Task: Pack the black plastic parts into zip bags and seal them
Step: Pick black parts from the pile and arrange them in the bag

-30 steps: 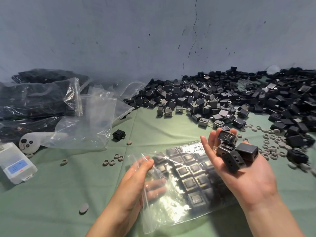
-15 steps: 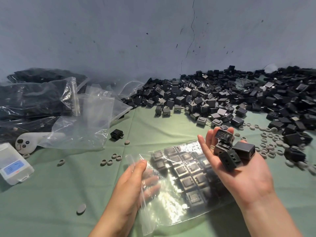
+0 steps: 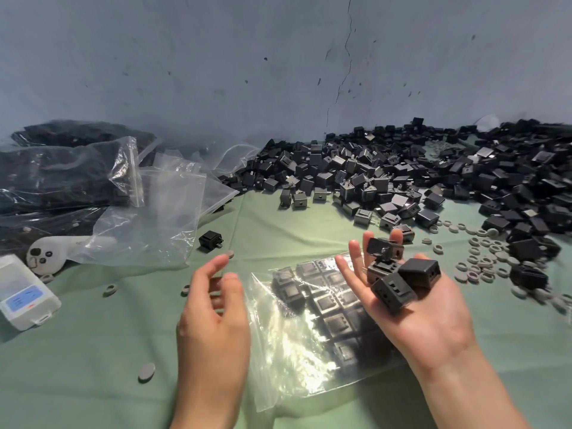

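Note:
A clear zip bag [image 3: 297, 342] lies flat on the green cloth, with rows of black plastic parts inside its right half. My right hand [image 3: 418, 311] hovers palm up over the bag's right side and cradles several black plastic parts [image 3: 399, 277]. My left hand [image 3: 213, 317] is just left of the bag's mouth, fingers spread and curled, holding nothing and off the bag. A big heap of loose black parts [image 3: 402, 174] fills the back right. One stray black part [image 3: 210, 239] sits alone left of centre.
Empty zip bags [image 3: 148, 218] and filled dark bags [image 3: 55, 181] pile up at the left. A white box with a blue label [image 3: 24, 295] and a white controller [image 3: 46, 252] lie at the far left. Grey rings [image 3: 483, 258] scatter at the right.
My left hand has let go of the zip bag's mouth and drawn away to the left with its fingers spread. The bag now lies flat. My right hand still holds its parts.

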Demonstrator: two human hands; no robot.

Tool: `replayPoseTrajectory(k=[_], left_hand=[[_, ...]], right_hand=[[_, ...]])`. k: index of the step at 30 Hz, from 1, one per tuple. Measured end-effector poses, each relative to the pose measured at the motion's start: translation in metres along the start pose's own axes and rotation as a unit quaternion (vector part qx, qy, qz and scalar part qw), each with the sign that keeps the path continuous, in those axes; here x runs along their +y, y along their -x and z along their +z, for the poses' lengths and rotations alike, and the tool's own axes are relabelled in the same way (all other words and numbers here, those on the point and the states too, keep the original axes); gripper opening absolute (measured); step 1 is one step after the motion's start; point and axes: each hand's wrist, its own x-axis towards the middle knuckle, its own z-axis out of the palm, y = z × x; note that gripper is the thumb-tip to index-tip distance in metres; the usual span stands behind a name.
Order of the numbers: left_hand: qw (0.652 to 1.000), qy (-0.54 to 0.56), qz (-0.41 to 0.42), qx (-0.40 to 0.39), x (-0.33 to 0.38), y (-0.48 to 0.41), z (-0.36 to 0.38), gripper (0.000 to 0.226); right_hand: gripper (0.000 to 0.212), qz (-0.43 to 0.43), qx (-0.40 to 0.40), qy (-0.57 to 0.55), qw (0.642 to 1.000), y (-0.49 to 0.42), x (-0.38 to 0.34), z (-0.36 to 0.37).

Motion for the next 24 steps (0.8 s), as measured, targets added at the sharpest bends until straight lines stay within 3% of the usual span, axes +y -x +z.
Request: replayPoseTrajectory(k=[4, 10, 14, 20, 24], left_hand=[[0.990, -0.025, 0.108, -0.081, 0.025, 0.018, 0.011, 0.019], [0.978, -0.054, 0.109, -0.171, 0.026, 0.030, 0.031, 0.027], [0.979, -0.078, 0.098, -0.160, 0.023, 0.028, 0.039, 0.034], [0.986, -0.105, 0.011, -0.133, 0.018, 0.020, 0.046, 0.018], [0.990, -0.094, 0.030, -0.102, 0.028, 0.023, 0.047, 0.020]], right_hand=[[0.036, 0.031, -0.006, 0.029, 0.999, 0.001, 0.011, 0.001], [0.042, 0.095, -0.031, 0.066, 0.993, 0.004, 0.029, -0.005], [0.045, 0.133, -0.040, 0.079, 0.987, 0.006, 0.046, -0.006], [0.029, 0.134, -0.006, 0.079, 0.988, 0.005, 0.067, -0.005], [0.021, 0.143, 0.022, 0.005, 0.990, 0.005, 0.072, -0.004]])
